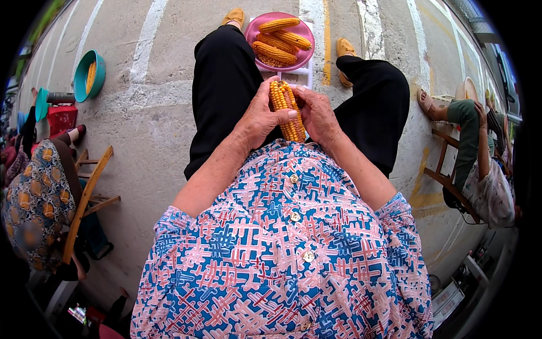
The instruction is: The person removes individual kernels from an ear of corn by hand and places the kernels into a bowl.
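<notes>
Between my two hands is a dried corn cob (288,110), held upright in front of my lap. Yellow kernels cover most of it, and a paler reddish strip runs down its middle where kernels look to be gone. My left hand (261,113) is closed round its left side, the thumb lying across the front. My right hand (318,114) grips the right side, with its fingertips near the top. Just beyond my hands, a pink basin (252,35) holds several whole cobs (276,42) over loose kernels (272,61).
The basin rests on a white stool (305,78) between my feet. At left, a teal basin (101,76) holds cobs, near a red bag (61,120) and a seated person beside a wooden chair (84,206). Another person sits at right on a wooden chair (446,178). White lines mark the concrete.
</notes>
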Demonstrator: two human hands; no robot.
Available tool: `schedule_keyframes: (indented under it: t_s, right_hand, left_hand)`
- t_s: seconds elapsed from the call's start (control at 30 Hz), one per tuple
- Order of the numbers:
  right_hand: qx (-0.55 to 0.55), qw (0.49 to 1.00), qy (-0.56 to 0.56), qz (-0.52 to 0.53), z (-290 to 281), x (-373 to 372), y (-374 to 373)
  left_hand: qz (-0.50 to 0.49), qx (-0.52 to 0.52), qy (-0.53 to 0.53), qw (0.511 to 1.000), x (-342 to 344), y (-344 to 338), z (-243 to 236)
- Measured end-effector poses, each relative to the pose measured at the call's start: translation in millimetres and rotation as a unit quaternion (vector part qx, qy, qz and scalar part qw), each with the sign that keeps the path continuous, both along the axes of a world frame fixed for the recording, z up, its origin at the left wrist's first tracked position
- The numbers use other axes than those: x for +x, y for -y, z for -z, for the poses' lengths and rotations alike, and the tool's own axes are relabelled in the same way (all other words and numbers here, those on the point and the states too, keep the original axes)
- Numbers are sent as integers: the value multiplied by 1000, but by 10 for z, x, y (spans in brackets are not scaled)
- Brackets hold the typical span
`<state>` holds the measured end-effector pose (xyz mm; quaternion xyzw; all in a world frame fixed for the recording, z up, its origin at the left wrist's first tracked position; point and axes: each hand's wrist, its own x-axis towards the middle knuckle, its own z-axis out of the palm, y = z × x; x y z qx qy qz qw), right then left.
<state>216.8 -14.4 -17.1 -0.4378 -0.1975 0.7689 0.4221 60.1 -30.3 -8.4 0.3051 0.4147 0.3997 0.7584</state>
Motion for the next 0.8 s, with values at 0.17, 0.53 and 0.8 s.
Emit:
schedule_keyframes:
  t_s: [0.17, 0.53, 0.8]
  right_hand:
    - [49, 996, 17, -74, 33, 73, 35]
    - [2, 999, -14, -32, -57, 117, 40]
    - [-13, 999, -40, -3, -100, 66, 11]
  left_hand:
    - [-5, 1, -6, 1000, 2, -1, -10]
    - [-18, 14, -14, 1000, 5, 9, 30]
    - [-25, 41, 15, 999, 7, 22, -13]
